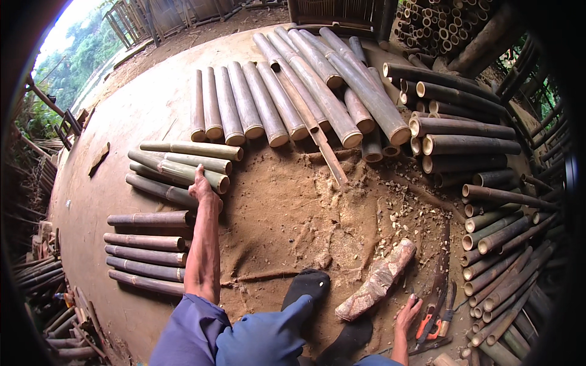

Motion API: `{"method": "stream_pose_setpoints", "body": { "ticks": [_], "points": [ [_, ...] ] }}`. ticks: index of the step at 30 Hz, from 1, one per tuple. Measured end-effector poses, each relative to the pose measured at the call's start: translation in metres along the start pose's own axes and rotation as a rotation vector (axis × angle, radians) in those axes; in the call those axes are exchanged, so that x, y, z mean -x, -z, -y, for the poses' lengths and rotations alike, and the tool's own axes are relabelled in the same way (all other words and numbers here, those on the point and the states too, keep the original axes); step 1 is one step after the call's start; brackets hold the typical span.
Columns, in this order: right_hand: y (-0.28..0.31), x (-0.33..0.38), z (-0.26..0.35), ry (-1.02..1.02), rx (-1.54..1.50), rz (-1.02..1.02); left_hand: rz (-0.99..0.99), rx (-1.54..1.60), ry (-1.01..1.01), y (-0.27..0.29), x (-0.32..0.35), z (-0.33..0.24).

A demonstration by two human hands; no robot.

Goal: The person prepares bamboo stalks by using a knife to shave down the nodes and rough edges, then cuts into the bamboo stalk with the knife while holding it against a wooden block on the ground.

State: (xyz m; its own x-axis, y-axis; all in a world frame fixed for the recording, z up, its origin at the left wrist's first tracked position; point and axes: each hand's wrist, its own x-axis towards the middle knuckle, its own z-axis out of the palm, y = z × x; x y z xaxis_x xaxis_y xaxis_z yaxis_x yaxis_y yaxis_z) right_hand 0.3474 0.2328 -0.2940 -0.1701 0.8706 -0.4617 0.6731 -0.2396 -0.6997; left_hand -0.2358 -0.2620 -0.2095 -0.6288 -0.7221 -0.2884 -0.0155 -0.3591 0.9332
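My left arm reaches forward, and my left hand [202, 185] is closed round the near end of a green bamboo tube [176, 170]. That tube lies slantwise over a small group of cut bamboo tubes [162, 190]. My right hand [408, 313] rests low at the right with its fingers curled in; what they hold, if anything, I cannot make out. Just right of it lie an orange-handled saw [429, 326] and a knife in a dark sheath [449, 308]. A short, rough-barked log [376, 280] lies between my right hand and the brown ground cloth [274, 207].
Long bamboo tubes [317, 85] lie side by side ahead. Several dark tubes [146, 261] line up at left. Stacked bamboo [470, 145] rises along the right side. A split bamboo strip [328, 157] points toward me. Wood chips [421, 216] litter the ground near my feet [307, 285].
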Motion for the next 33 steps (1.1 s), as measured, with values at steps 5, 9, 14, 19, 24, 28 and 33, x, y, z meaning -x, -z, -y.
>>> {"method": "stream_pose_setpoints", "body": {
  "ticks": [5, 9, 14, 19, 24, 28, 33],
  "points": [
    [-0.002, 0.005, -0.006, 0.002, -0.013, -0.029, -0.012, -0.433, 0.197, 0.002, -0.048, -0.009],
    [-0.007, 0.009, -0.001, -0.032, -0.081, 0.006, 0.170, -0.676, 0.128, 0.016, -0.086, 0.002],
    [-0.014, 0.008, -0.012, 0.155, 0.062, 0.005, 0.290, -0.810, -0.385, 0.032, -0.109, -0.003],
    [-0.018, 0.017, -0.001, 0.313, 0.143, -0.090, 0.816, -0.579, -0.376, 0.062, 0.063, 0.060],
    [-0.030, 0.023, 0.030, 0.353, 0.478, -0.147, 1.316, -0.704, 0.216, 0.118, 0.259, 0.082],
    [-0.020, 0.023, 0.053, 0.450, 0.572, -0.136, 1.554, -0.670, 0.637, 0.175, 0.333, 0.102],
    [0.021, -0.038, 0.107, 0.568, 0.605, -0.157, 1.717, -0.893, 0.282, 0.184, 0.313, 0.138]
  ]
}}
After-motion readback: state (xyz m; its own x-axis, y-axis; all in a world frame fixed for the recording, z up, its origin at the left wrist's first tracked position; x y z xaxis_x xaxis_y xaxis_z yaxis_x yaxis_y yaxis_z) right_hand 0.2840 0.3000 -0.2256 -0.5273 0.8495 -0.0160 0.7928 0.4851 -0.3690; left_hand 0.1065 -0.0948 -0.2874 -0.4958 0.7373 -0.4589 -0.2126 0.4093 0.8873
